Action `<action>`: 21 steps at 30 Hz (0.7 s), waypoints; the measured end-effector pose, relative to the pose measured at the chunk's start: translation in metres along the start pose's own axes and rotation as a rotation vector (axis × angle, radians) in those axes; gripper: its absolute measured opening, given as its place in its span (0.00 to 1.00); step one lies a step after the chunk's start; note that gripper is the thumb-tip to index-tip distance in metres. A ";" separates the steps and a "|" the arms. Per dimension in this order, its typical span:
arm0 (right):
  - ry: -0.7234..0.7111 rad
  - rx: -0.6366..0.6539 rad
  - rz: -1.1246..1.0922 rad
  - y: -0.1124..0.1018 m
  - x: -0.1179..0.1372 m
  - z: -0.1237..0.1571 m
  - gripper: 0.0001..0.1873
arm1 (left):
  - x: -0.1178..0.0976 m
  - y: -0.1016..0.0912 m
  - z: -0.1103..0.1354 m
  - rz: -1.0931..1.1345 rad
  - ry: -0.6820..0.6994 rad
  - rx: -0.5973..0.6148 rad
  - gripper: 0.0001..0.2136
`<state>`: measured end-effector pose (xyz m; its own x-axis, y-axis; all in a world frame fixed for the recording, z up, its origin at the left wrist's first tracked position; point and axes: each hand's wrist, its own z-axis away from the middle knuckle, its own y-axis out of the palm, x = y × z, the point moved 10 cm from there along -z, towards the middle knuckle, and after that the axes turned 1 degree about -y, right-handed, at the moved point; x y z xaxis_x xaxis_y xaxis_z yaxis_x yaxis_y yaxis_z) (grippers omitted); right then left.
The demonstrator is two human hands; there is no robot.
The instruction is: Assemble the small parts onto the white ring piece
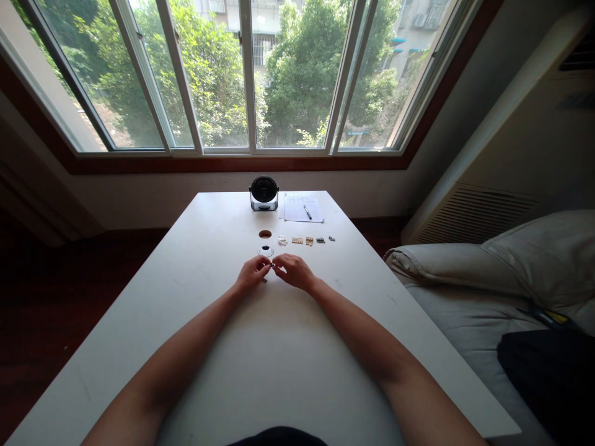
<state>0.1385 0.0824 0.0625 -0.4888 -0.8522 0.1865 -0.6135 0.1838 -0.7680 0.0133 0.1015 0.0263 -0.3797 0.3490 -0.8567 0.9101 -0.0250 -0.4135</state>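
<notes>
Both hands meet over the middle of the white table point(279, 347). My left hand point(253, 271) and my right hand point(294, 270) pinch a tiny dark part point(273, 265) between their fingertips; it is too small to name. Another small part point(264, 280) lies on the table beside my left hand. Just beyond the fingers sits a white ring-shaped piece point(265, 251) with a dark centre. Small parts lie sorted in a row to the right: white pieces point(282, 240), tan pieces point(297, 240), golden pieces point(309, 241), dark grey pieces point(320, 240) and bluish-grey pieces point(331, 238).
A round hole point(264, 234) opens in the tabletop behind the ring. Farther back stand a small black fan point(264, 193) and a written sheet point(297, 210) with a pen point(307, 212) on it. A window is beyond the table; a sofa point(446, 310) stands at the right.
</notes>
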 end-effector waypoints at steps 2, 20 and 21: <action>-0.011 0.003 -0.009 0.000 0.002 0.000 0.04 | 0.004 0.001 -0.001 0.020 -0.017 0.006 0.08; -0.029 0.022 0.063 0.000 0.003 0.000 0.04 | 0.005 0.001 0.000 0.012 -0.029 -0.003 0.09; -0.023 0.023 0.062 0.000 0.003 0.000 0.03 | 0.003 0.001 0.000 0.009 -0.020 -0.004 0.09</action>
<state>0.1370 0.0802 0.0627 -0.5109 -0.8507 0.1240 -0.5676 0.2255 -0.7918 0.0127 0.1021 0.0235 -0.3743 0.3298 -0.8667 0.9143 -0.0249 -0.4043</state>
